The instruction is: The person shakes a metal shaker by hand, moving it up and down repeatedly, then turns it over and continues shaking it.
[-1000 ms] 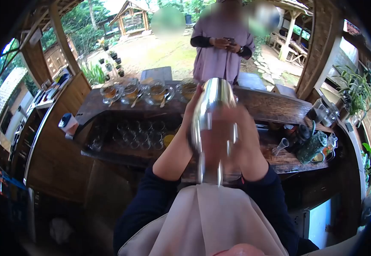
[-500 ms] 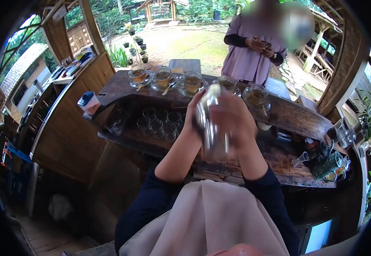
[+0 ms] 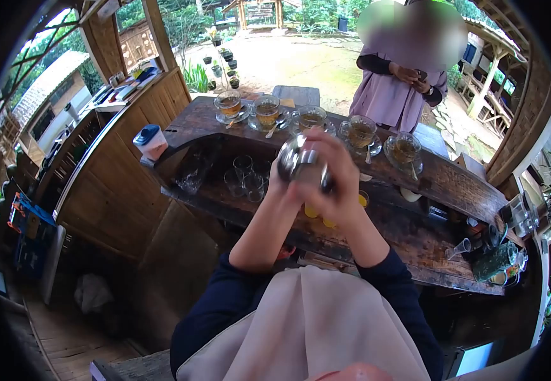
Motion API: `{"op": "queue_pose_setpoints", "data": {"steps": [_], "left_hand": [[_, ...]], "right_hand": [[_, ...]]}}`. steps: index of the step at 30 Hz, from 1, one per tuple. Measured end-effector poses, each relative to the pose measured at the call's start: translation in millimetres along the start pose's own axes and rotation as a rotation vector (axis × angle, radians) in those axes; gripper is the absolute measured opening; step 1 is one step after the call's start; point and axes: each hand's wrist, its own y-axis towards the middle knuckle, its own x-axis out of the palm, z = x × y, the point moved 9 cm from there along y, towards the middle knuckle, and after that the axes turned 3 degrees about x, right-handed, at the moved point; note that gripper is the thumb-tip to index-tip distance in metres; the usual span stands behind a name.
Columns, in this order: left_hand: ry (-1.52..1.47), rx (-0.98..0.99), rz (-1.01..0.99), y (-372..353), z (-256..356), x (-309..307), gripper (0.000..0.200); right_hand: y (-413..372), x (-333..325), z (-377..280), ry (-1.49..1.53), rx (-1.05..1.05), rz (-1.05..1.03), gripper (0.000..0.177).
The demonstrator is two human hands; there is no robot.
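Both of my hands are wrapped round a shiny metal shaker [image 3: 302, 157], raised above the wooden counter. My left hand [image 3: 283, 184] grips its left side, and my right hand [image 3: 337, 171] closes over its right side and top. Behind it, several glass cups of amber drink, such as the one at the left [image 3: 229, 104], stand on saucers along the raised ledge, some with spoons. Below my hands, small glasses with yellow contents [image 3: 330, 223] are partly hidden. Empty glasses [image 3: 243, 166] sit on the lower counter to the left.
A person [image 3: 386, 95] stands across the counter [image 3: 453, 184], holding a phone. A blue-lidded container [image 3: 151, 142] is at the ledge's left end. Glass jars [image 3: 496, 257] and a small glass beaker [image 3: 458, 248] are at the right.
The shaker has tilted so that its end faces me more. The view has shifted, and the yellow contents of the small glasses now show below my hands.
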Motion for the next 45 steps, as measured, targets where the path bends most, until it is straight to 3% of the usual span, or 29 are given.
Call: {"op": "queue_pose_setpoints", "data": {"steps": [1,2,5,6,7,9,10,11,12,13,15,17,19,21,23,26,27,29,31,33,35,37,38,40,41,42,43,44,45], "left_hand": [[0.057,0.151,0.186,-2,9,-14,0.037],[0.132,0.2,-0.013,-8,15,9,0.035],[0.384,0.105,0.077,-22,26,43,0.039],[0.18,-0.065,-0.399,-34,3,100,0.044],[0.174,-0.058,-0.398,-27,-1,93,0.044],[0.168,0.24,-0.924,-36,9,105,0.06],[0.234,0.141,-0.609,-24,8,75,0.058],[0.293,0.043,-0.292,-21,7,41,0.055],[0.436,0.205,0.022,-14,24,22,0.047],[-0.082,-0.18,-0.184,-1,2,8,0.041],[0.067,0.212,0.249,-9,11,-12,0.036],[-0.098,-0.075,-0.194,-20,-8,24,0.043],[0.185,-0.009,-0.116,-36,-12,70,0.046],[0.169,0.14,-0.601,-47,-10,92,0.05],[0.249,0.211,-0.782,-40,-12,97,0.063],[0.226,-0.023,0.066,-3,-7,-1,0.049],[0.135,-0.007,-0.012,3,-10,-13,0.039],[0.085,0.16,0.377,3,-15,-19,0.035],[0.056,-0.037,-0.073,17,-23,-29,0.037],[0.212,-0.18,0.033,-8,-33,42,0.042],[0.222,-0.058,-0.563,-18,-36,96,0.051],[0.182,0.117,-0.667,-18,-39,107,0.051],[0.199,-0.065,-0.482,-6,-49,90,0.049],[0.238,-0.245,0.016,32,-58,6,0.04],[0.116,-0.193,-0.168,32,-64,13,0.037],[0.152,-0.151,0.056,43,-73,-3,0.037],[0.186,-0.107,0.283,47,-79,-20,0.039],[-0.016,-0.235,-0.159,57,-97,-4,0.042],[-0.121,-0.252,-0.168,40,-102,36,0.04]], "right_hand": [[1,-8,12,0.056,0.158,0.095,0.034],[5,-16,26,0.11,0.3,0.193,0.034],[21,-30,-68,0.07,-0.195,-0.124,0.021],[13,-39,-94,0.207,-0.398,0.062,0.018],[15,-34,-94,0.211,-0.397,0.055,0.018],[-7,-46,-117,0.243,-0.773,0.229,0.016],[-4,-40,-99,0.207,-0.537,0.265,0.016],[2,-27,-71,0.068,-0.376,-0.059,0.02],[13,-16,-32,0.033,-0.033,-0.136,0.029],[8,-8,1,0.048,-0.014,-0.052,0.036],[1,-4,29,0.154,0.303,0.02,0.035],[9,-16,-12,0.054,0.035,-0.023,0.032],[9,-22,-79,-0.052,-0.347,-0.166,0.028],[-14,-36,-121,0.047,-0.582,0.148,0.026],[-17,-37,-103,0.114,-0.549,0.169,0.026],[-6,-26,-24,-0.038,-0.086,-0.085,0.037],[-3,-20,4,-0.022,0.045,-0.006,0.045],[-12,-20,47,0.104,0.454,0.112,0.048],[10,-38,0,-0.068,0.187,0.068,0.04],[11,-44,-58,-0.164,-0.061,-0.135,0.029],[-8,-54,-109,-0.001,-0.385,0.386,0.017],[-13,-62,-102,0.004,-0.467,0.315,0.014],[-19,-68,-100,0.024,-0.544,0.244,0.012],[-19,-67,-15,-0.113,0.091,-0.045,0.035],[-22,-68,6,-0.228,0.025,0.021,0.042],[-29,-75,47,-0.039,0.37,0.156,0.044],[-29,-82,41,-0.056,0.372,0.161,0.044],[-26,-95,28,-0.129,0.358,0.192,0.043],[-18,-109,14,-0.206,0.331,0.228,0.042]]}}
